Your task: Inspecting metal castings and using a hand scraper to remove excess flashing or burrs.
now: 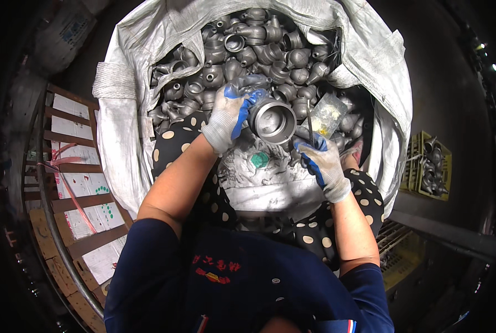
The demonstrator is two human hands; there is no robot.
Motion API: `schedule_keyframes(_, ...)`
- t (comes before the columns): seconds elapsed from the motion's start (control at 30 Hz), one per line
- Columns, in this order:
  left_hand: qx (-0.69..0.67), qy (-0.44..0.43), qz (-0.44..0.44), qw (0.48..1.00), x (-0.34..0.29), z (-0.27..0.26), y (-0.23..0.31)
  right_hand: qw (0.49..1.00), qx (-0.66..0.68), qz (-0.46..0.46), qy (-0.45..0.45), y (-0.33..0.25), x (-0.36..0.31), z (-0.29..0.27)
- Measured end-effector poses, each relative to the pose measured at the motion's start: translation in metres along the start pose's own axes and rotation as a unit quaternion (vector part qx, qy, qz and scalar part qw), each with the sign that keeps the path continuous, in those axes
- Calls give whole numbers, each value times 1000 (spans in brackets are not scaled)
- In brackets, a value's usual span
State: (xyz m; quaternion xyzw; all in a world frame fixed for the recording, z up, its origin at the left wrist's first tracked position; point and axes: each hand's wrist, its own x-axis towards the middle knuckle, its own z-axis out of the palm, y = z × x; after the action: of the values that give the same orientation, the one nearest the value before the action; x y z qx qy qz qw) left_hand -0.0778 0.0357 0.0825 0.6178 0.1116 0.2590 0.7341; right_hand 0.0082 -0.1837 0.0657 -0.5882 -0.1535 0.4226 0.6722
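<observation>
My left hand (234, 108), in a grey-white glove with blue coating, is closed on a grey metal casting (274, 121). The round, ridged open mouth of the casting faces up toward me. Just right of it, my right hand (321, 160), gloved the same way, is closed on a thin dark rod-like tool (310, 119) that points away from me. Its exact kind is not clear. Beyond both hands, many similar grey castings (253, 36) with round bodies and narrow necks fill a big white woven sack (127, 127).
A scuffed translucent plate or box (326, 114) lies on the castings near my right hand. Crumpled white sack cloth with a green patch (259, 160) lies between my knees. Right stands a yellow crate (423, 166) holding castings; left is a slatted brown rack (73, 141).
</observation>
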Motion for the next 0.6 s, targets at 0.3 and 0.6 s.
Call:
schedule_keyframes(0.3, 254, -76, 46, 963, -3, -16, -18, 997, 57, -37, 31, -8, -8, 5)
schedule_keyframes(0.6, 110, -66, -87, 988, 5, -25, -37, 987, 126, -1, 96, -5, -7, -3)
